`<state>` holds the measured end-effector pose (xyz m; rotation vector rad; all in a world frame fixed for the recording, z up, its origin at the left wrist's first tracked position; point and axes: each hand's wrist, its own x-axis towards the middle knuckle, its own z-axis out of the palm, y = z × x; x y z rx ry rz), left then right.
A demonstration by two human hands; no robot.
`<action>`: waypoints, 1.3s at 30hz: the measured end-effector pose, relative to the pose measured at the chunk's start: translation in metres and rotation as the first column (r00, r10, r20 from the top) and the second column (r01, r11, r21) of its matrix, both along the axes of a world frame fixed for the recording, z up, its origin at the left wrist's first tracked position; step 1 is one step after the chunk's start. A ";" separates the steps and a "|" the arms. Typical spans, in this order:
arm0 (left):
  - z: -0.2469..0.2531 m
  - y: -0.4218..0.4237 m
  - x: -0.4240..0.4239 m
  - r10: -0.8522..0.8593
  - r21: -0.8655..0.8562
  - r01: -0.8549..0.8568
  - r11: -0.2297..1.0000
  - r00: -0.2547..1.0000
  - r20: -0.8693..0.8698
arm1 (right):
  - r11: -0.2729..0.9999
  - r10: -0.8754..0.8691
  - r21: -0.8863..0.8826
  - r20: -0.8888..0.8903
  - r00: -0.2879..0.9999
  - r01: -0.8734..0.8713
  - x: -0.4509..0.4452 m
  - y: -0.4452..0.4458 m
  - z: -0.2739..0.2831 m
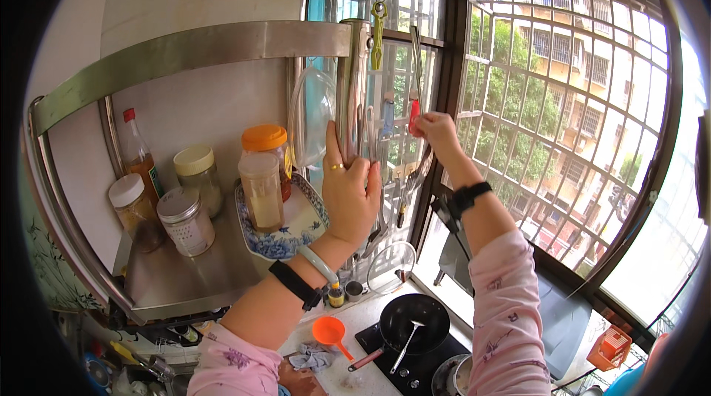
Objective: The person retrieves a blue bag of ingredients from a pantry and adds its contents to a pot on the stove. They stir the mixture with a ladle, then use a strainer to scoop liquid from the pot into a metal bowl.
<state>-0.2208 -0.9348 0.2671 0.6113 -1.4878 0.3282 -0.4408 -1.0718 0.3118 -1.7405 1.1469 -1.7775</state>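
My left hand (353, 196) is raised at the steel corner post (351, 85) of a wall rack, with one ringed finger pointing up beside it. Its other fingers are curled, and whether they grip anything is hidden. To the right, my right hand (439, 132) pinches the lower part of a long, thin metal utensil (417, 63) that stands nearly upright before the window. A red piece (414, 117) is at its fingertips; I cannot tell whether it belongs to that utensil. Between the hands hang metal utensils (371, 129), and a clear lid (312, 118) hangs left of the post.
Several jars (186, 221) and a sauce bottle (141, 160) stand on the steel shelf (205, 279), beside a blue-patterned tray (303, 232). Below are a black wok (415, 321) on a cooktop, an orange strainer (329, 331) and a cloth (312, 356). A barred window (561, 107) is at right.
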 end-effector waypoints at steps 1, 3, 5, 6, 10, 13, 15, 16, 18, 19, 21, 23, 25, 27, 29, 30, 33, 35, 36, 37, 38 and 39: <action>0.001 0.001 0.001 0.023 -0.006 -0.023 1.000 1.000 0.006 | 0.998 -0.054 -0.032 -0.039 0.998 0.053 0.001 -0.013 0.017; 0.001 0.001 0.002 0.021 0.011 -0.021 1.000 1.000 0.010 | 0.989 -0.144 -0.051 -0.069 0.987 0.140 0.000 -0.036 0.050; -0.004 -0.003 -0.001 -0.001 0.022 0.001 1.000 1.000 -0.002 | 0.976 -0.217 -0.014 0.000 0.976 0.217 0.005 -0.052 0.074; -0.004 -0.002 0.000 -0.001 0.031 0.001 1.000 1.000 0.000 | 0.970 -0.242 -0.009 -0.013 0.970 0.242 0.008 -0.059 0.086; -0.003 -0.004 0.003 0.081 -0.041 -0.080 0.996 0.996 0.031 | 0.959 -0.283 0.032 0.012 0.959 0.282 0.020 -0.083 0.119; -0.005 -0.003 0.003 0.080 -0.007 -0.079 0.997 0.996 0.026 | 0.922 -0.381 0.044 -0.075 0.922 0.384 0.021 -0.102 0.135; -0.004 -0.003 0.002 0.103 -0.049 -0.102 0.994 0.994 0.029 | 0.909 -0.408 0.043 -0.116 0.906 0.415 0.015 -0.113 0.142; -0.004 -0.003 0.001 0.102 -0.051 -0.101 0.994 0.994 0.025 | 0.914 -0.396 0.044 -0.119 0.911 0.403 0.011 -0.117 0.144; -0.004 -0.002 0.001 0.093 -0.042 -0.092 0.995 0.996 0.017 | 0.942 -0.329 0.053 -0.046 0.943 0.331 0.013 -0.120 0.145; -0.004 -0.002 0.003 0.086 -0.032 -0.085 0.996 0.996 0.012 | 0.941 -0.327 0.066 -0.077 0.942 0.332 0.020 -0.119 0.144; -0.005 -0.003 0.003 0.078 -0.024 -0.078 0.997 0.997 0.009 | 0.934 -0.332 0.087 -0.144 0.932 0.346 0.026 -0.119 0.142; -0.005 -0.004 0.001 0.079 -0.028 -0.079 0.997 0.997 0.011 | 0.914 -0.378 0.091 -0.159 0.912 0.395 0.020 -0.133 0.135; -0.006 -0.005 0.000 0.066 -0.021 -0.065 0.998 0.998 0.007 | 0.921 -0.372 0.081 -0.107 0.922 0.381 0.017 -0.139 0.131; -0.005 -0.005 0.000 0.067 -0.024 -0.066 0.998 0.998 0.008 | 0.920 -0.389 0.012 -0.111 0.915 0.392 0.017 -0.138 0.128; -0.005 -0.005 0.003 0.082 -0.036 -0.081 0.996 0.997 0.014 | 0.915 -0.403 -0.035 -0.093 0.911 0.401 0.022 -0.131 0.131; -0.005 -0.005 0.003 0.091 -0.039 -0.091 0.995 0.996 0.017 | 0.940 -0.340 -0.035 -0.030 0.940 0.339 0.022 -0.129 0.135; -0.006 -0.005 0.001 0.100 -0.031 -0.099 0.995 0.995 0.018 | 0.940 -0.341 -0.016 -0.039 0.939 0.340 0.018 -0.131 0.141; -0.008 -0.004 -0.001 0.078 0.003 -0.078 0.997 0.997 0.012 | 0.917 -0.396 0.007 -0.088 0.914 0.398 0.016 -0.133 0.143; -0.006 -0.002 0.000 0.078 -0.005 -0.078 0.997 0.997 0.012 | 0.926 -0.374 0.028 -0.055 0.926 0.376 0.017 -0.135 0.146; -0.005 -0.001 0.000 0.077 -0.013 -0.077 0.997 0.997 0.013 | 0.935 -0.352 0.048 -0.022 0.936 0.353 0.019 -0.136 0.149; -0.003 0.000 0.001 0.076 -0.020 -0.076 0.997 0.997 0.014 | 0.968 -0.248 0.086 0.178 0.952 0.236 0.018 -0.144 0.153; -0.003 -0.001 0.002 0.089 -0.031 -0.089 0.996 0.996 0.017 | 0.962 -0.270 0.056 0.072 0.960 0.267 0.021 -0.142 0.150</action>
